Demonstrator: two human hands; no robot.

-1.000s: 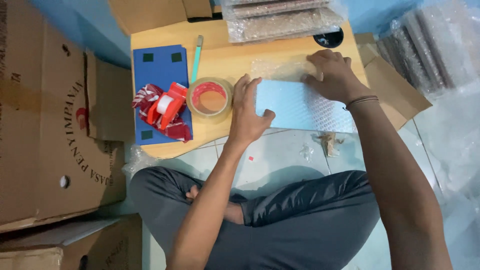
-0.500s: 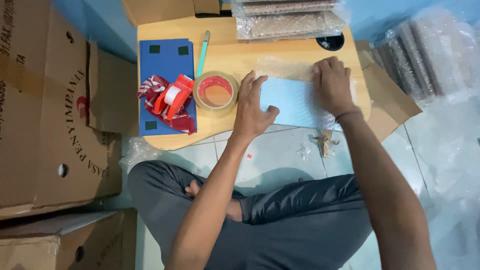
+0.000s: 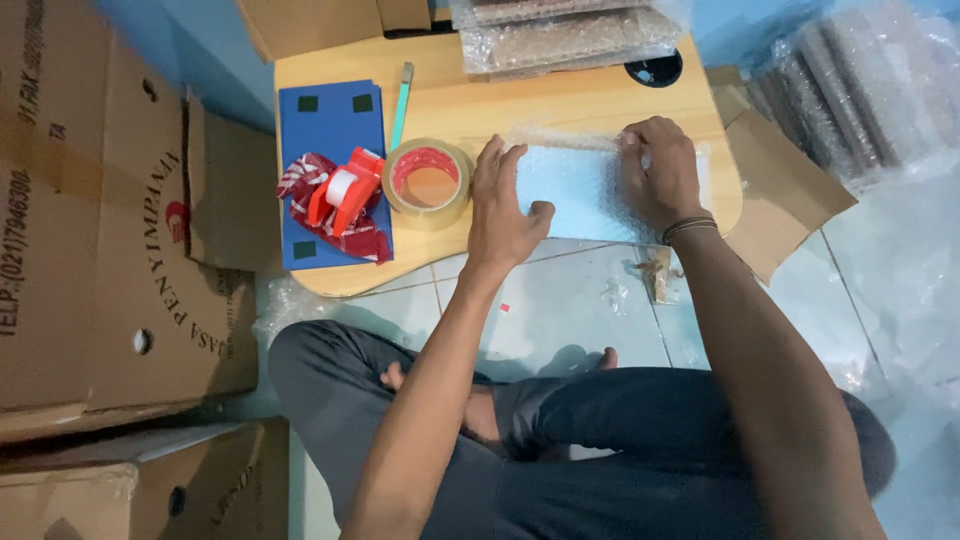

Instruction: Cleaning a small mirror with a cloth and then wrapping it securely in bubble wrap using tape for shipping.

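A flat light-blue item wrapped in bubble wrap (image 3: 582,186) lies on a small low wooden table (image 3: 560,105). My left hand (image 3: 503,205) rests flat on the wrapped item's left edge, fingers apart and pointing away. My right hand (image 3: 661,175) presses down on its right part, fingers curled over the wrap's far edge. A roll of brown packing tape (image 3: 428,182) sits just left of my left hand. Further left, a red tape dispenser (image 3: 343,192) lies on a dark-blue flat item (image 3: 330,125).
A teal cutter (image 3: 400,92) lies near the table's far left. Bubble-wrapped packs (image 3: 565,30) are stacked at the table's far edge, and more (image 3: 860,85) lie at the right. Large cardboard boxes (image 3: 100,230) stand on the left. My crossed legs (image 3: 600,450) are on the tiled floor.
My left hand has shifted from the tape roll's side onto the wrapped item's left edge. My right hand has slid leftward along the wrap. The view has tilted slightly.
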